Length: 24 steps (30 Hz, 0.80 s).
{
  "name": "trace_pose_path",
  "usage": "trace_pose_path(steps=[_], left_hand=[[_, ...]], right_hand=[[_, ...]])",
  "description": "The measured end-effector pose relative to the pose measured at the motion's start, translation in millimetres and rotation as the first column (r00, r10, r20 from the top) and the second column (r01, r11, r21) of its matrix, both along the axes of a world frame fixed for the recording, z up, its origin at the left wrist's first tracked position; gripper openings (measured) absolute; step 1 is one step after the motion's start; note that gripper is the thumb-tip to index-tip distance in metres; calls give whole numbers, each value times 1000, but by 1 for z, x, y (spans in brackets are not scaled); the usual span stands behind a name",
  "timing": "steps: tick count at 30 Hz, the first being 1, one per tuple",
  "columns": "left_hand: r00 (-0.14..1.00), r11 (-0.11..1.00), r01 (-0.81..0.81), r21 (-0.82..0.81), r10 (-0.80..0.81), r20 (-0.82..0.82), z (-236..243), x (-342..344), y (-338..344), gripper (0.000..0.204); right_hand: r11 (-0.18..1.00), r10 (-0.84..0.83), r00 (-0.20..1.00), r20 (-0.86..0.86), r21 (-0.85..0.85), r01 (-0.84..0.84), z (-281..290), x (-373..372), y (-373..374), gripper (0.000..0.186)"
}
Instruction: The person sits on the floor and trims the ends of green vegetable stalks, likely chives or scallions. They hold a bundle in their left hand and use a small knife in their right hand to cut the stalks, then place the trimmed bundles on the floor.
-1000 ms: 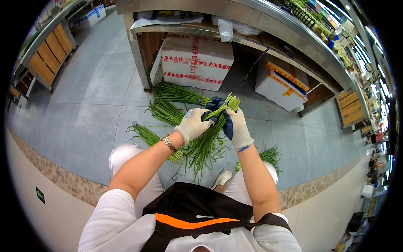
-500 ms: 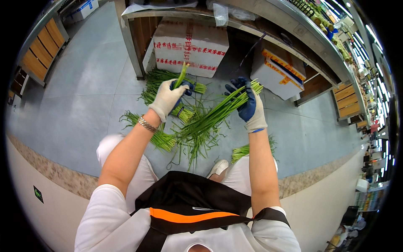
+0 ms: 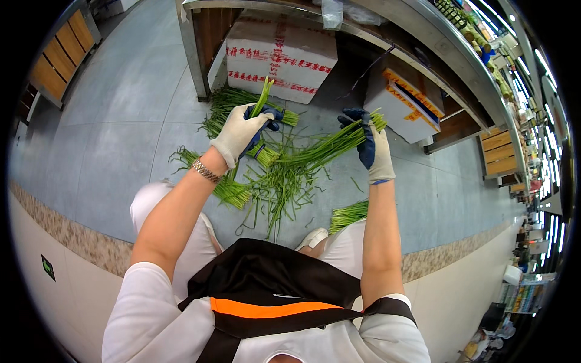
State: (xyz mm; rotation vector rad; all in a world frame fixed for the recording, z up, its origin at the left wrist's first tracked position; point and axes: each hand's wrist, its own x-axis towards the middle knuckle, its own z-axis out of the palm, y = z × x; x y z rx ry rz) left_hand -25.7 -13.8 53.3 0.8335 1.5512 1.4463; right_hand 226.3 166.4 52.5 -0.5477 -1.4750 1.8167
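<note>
My right hand [image 3: 374,148], gloved, is closed round a bunch of green stalks [image 3: 315,156] near its cut end; leaves trail down-left toward my knees. My left hand [image 3: 241,132], gloved w/ a bracelet at the wrist, pinches a few separate stalks [image 3: 261,97], lifted up and apart from the bunch. Step in hand, as I judge: sorting, i.e. pulling picked stalks out of the bunch. Next move calls for a firm right grip so the rest doesn't slide loose, and a place to lay the pulled ones. Below both hands: loose stalks scattered on the grey floor [image 3: 109,121]; tidier bundles [image 3: 227,100] just beyond my left hand. Farther out: white carton w/ red print [image 3: 278,57] under a metal counter [image 3: 423,30]; second box [image 3: 402,103] beyond my right hand. Nothing blocks the hands; floor litter only.
</note>
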Motion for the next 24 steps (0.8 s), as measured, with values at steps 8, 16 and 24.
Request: trace_pose_path(steps=[8,16,24], left_hand=[[981,1000,22,-2,-21,192,15,-4,-5,25],[984,999,42,-23,-37,173,8,-16,-8,26],[980,993,97,-63,-84,182,9,-12,-10,25]], right_hand=[[944,-75,878,-472,-317,-90,-8,27,25,33],[904,-73,801,-594,-379,-198,-7,44,34,29],[863,-101,721,-685,-422,-279,1,53,33,30]])
